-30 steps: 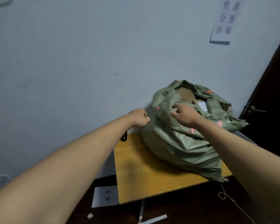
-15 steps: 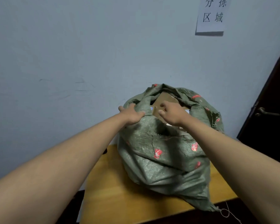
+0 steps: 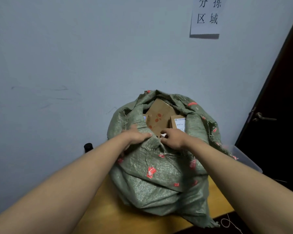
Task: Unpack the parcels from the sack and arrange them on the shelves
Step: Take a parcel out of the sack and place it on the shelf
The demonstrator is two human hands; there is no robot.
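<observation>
sack sits on table w/ boxes showing; left hand & right hand both clench its rim, prob. to pull the mouth down.

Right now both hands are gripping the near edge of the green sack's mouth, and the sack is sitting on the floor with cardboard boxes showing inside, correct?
Not quite. The head view shows the green sack sitting on a wooden table, not the floor. The rest holds: left hand and right hand grip the near edge of its mouth, cardboard boxes showing inside.
</observation>
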